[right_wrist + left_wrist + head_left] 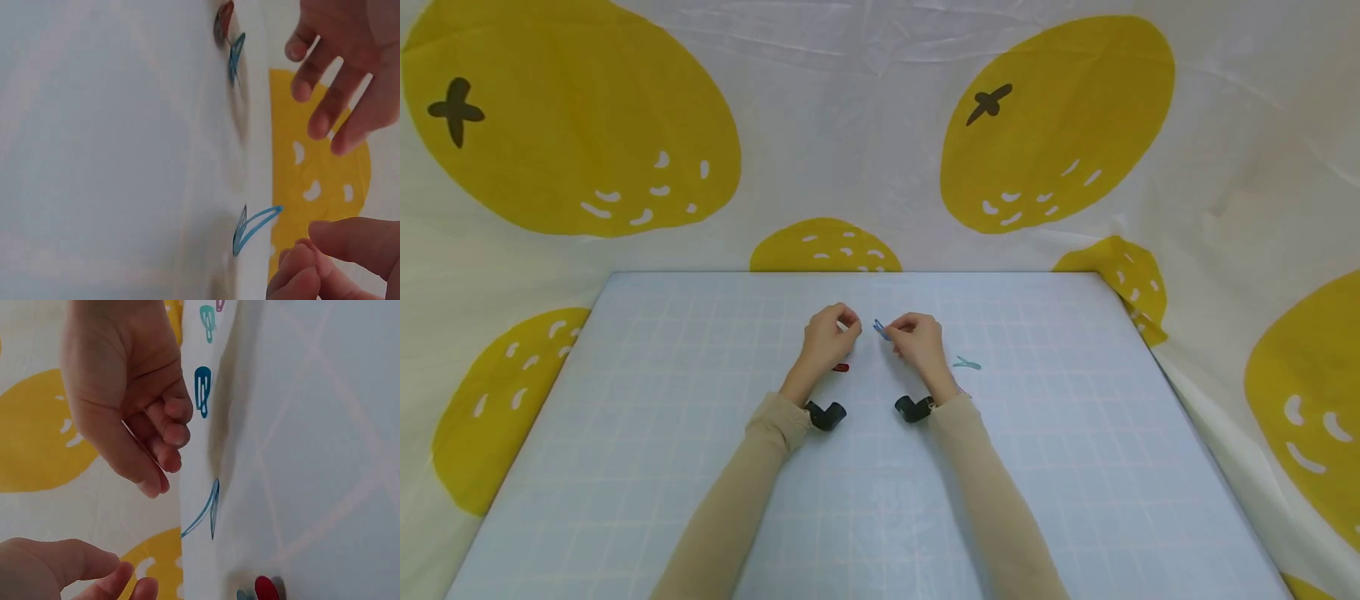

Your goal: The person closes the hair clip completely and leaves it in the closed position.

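Observation:
A blue snap hair clip (pixel 881 329), its two arms spread apart, lies on the table at the right hand's fingertips in the head view. Wrist views show a gap between this clip (pixel 256 228) and the right hand (pixel 337 259), whose thumb and fingertips come together loosely around nothing. Opposite it hovers the left hand (pixel 831 335), fingers relaxed and bent, holding nothing. Near the left hand lie a red clip (pixel 842 367) and another blue clip (pixel 236 57). A teal clip (pixel 967 363) rests right of the right hand.
In the left wrist view, a dark blue clip (pixel 202 390) and a pink clip (pixel 220 305) lie beyond the right hand. The pale gridded tabletop (pixel 625 458) ends at a cloth backdrop (pixel 850 125) with yellow fruit prints. Black wrist cameras (pixel 826 416) sit on both wrists.

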`<state>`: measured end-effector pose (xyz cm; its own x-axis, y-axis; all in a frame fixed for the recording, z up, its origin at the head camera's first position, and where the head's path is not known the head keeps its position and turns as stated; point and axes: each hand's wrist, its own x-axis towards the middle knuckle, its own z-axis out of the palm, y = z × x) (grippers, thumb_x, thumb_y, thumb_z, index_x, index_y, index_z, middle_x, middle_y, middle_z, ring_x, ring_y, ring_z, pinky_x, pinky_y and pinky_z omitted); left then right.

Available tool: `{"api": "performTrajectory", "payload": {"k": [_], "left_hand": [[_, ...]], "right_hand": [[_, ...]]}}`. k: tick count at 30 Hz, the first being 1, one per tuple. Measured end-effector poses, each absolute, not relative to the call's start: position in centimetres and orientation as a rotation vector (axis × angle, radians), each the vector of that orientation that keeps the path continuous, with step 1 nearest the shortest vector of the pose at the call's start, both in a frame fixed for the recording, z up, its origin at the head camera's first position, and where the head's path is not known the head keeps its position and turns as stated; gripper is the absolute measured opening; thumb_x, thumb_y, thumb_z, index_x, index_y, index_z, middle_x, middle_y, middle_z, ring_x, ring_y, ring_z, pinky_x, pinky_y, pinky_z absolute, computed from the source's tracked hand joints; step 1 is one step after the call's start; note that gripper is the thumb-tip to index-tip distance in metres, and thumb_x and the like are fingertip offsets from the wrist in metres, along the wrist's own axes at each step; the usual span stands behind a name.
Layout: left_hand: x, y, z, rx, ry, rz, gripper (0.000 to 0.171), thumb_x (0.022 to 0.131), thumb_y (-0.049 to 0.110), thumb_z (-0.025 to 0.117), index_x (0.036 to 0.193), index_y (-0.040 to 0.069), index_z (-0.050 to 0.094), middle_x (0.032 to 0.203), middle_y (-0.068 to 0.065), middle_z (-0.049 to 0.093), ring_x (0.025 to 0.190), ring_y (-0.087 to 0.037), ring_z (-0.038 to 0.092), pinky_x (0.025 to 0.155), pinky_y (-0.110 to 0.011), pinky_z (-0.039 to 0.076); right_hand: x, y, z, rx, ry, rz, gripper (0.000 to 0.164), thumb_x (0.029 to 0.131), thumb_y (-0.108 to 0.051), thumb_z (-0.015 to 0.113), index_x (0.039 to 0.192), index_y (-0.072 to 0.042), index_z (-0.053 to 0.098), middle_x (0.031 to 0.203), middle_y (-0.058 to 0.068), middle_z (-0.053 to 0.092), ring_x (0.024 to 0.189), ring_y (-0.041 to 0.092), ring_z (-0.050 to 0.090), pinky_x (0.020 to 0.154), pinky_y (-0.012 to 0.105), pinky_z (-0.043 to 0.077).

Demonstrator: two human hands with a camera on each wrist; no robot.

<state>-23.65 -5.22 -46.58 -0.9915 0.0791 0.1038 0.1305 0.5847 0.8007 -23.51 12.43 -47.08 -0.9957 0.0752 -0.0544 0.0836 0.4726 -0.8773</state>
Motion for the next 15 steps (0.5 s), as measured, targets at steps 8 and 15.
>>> {"api": "performTrajectory", "payload": {"k": [8,15], "left_hand": [[-25.8,-2.8,-47.0,-0.235,-2.882,-1.281,0.024,0.093,0.02,0.063,0.11,0.005,0.07,0.1,-0.011,0.064,0.093,-0.029,0.057,0.086,-0.047,0.041],[-26.6,-2.3,-47.8,-0.238,-2.966,-1.112,0.017,0.092,0.019,0.066,0.098,0.005,0.075,0.095,-0.009,0.067,0.09,-0.028,0.059,0.083,-0.044,0.045]], "right_hand": [[-24.3,12.8,-47.2,0.164,2.722,-1.429,0.013,0.088,-0.012,0.073,0.096,-0.001,0.072,0.086,0.011,0.068,0.064,0.016,0.061,0.059,0.024,0.051],[-24.6,12.5,-47.7,0.092,2.806,-1.319,0.012,0.083,-0.009,0.075,0.092,-0.001,0.073,0.081,0.01,0.07,0.065,0.017,0.061,0.062,0.027,0.049]]}}
